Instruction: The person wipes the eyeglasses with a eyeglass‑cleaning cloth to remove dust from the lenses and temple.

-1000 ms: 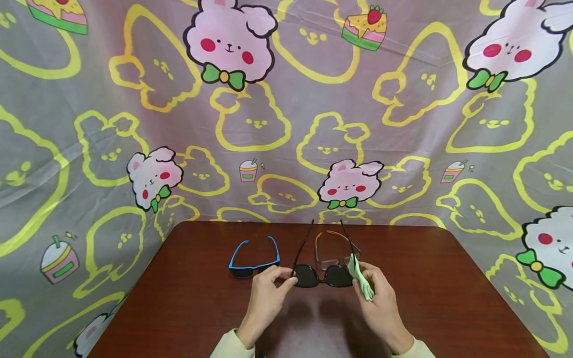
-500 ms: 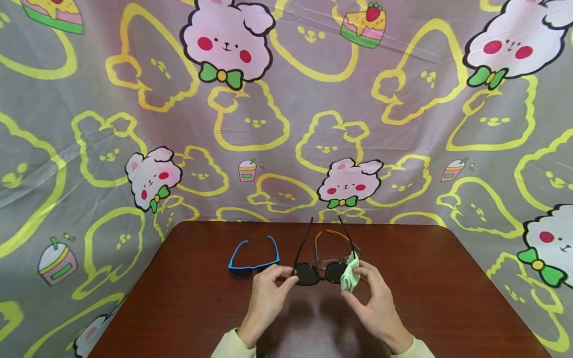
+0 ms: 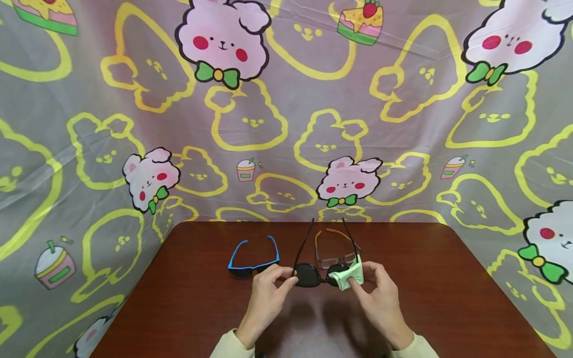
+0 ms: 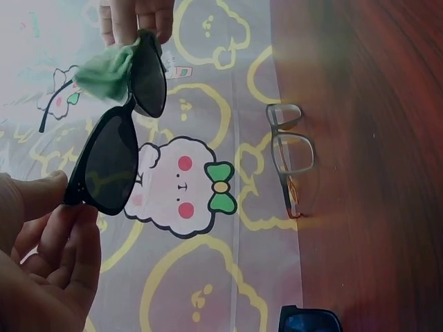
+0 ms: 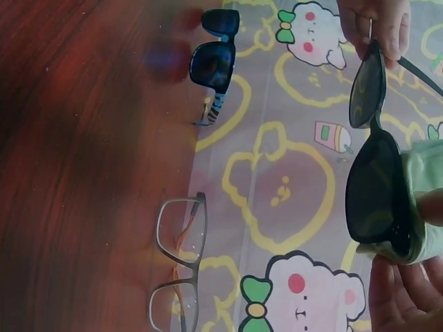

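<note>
Black sunglasses [image 3: 308,275] are held up above the table, their temples pointing away toward the back wall. My left hand [image 3: 270,293] pinches them by the left corner of the frame, thumb against fingers. At the other end, my right hand [image 3: 380,298] holds a pale green cloth [image 3: 350,276] folded round the right lens and its outer corner. In the right wrist view the cloth [image 5: 423,207] wraps the corner of the sunglasses [image 5: 377,187], with the thumb on one side and fingers on the other. The left wrist view shows the left lens [image 4: 113,166] bare.
Blue-framed sunglasses [image 3: 250,267] lie on the brown table [image 3: 179,298] to the left, partly behind my left hand. Clear eyeglasses [image 3: 329,262] with orange-brown temple ends rest behind the held pair. A patterned cloth wall [image 3: 286,119] encloses the table's back and sides.
My right hand has shifted the green cloth from the outer edge of the sunglasses inward over the right lens, and it now spreads wider there. The left hand keeps its grip almost unmoved.
</note>
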### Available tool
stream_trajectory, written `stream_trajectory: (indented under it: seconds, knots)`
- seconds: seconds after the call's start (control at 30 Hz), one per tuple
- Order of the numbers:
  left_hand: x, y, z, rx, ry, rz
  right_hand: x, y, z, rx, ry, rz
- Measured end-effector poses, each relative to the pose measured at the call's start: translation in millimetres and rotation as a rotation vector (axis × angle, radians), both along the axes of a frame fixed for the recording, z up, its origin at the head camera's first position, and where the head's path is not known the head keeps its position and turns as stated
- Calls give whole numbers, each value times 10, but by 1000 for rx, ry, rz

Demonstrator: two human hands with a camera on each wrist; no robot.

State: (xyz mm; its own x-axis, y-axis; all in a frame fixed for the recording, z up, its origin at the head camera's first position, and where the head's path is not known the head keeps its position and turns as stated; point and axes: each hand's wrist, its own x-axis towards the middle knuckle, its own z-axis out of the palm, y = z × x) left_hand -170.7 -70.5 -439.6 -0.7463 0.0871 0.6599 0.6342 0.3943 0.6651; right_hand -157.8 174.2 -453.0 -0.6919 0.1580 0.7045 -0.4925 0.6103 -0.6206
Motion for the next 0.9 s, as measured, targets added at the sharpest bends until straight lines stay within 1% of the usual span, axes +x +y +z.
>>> stream_trajectory:
  seconds: [0.07, 0.17, 0.3, 0.43, 0.63, 0.77, 0.9]
  knots:
    - [0, -11, 5, -12, 11, -5, -7, -4, -1, 16, -32, -21]
    - [1, -17, 3, -41, 40, -15, -18, -10, -5, 30, -47, -40]
    - [6, -7, 4, -74, 71, -7, -32, -14, 8, 2, -67, -50]
    - [20, 2, 6, -95, 69, -4, -33, -20, 24, -33, -113, -78]
    - [15, -2, -12, -96, 68, -16, -30, -35, 32, -67, -159, -108]
    - [13, -7, -20, -101, 44, -12, -45, -38, 43, -92, -184, -103]
    - [15, -11, -26, -120, 21, -5, -57, -35, 56, -88, -207, -108]
